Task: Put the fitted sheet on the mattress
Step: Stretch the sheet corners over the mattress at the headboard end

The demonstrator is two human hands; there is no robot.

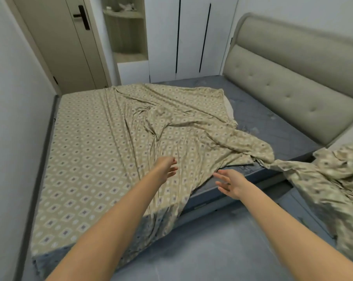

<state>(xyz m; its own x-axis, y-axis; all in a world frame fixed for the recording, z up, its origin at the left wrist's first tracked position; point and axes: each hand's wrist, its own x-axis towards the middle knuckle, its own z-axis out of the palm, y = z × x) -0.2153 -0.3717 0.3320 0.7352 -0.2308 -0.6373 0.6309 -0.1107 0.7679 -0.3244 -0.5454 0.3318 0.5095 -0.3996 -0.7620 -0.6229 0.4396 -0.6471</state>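
A beige fitted sheet (94, 151) with a diamond print lies across the left part of a dark blue mattress (273, 126). It is smooth on the left, rumpled in the middle, and one end trails off the near right corner onto the floor (334, 185). My left hand (167, 167) reaches over the sheet with fingers spread, holding nothing. My right hand (230, 183) hovers with straight fingers above the bare mattress edge beside the sheet's border.
A padded grey-green headboard (289, 92) stands at the right. A wall runs along the bed's left side. White wardrobe doors (192, 37), an open shelf niche and a door (70, 43) stand behind the bed. Grey floor (222, 246) lies in front.
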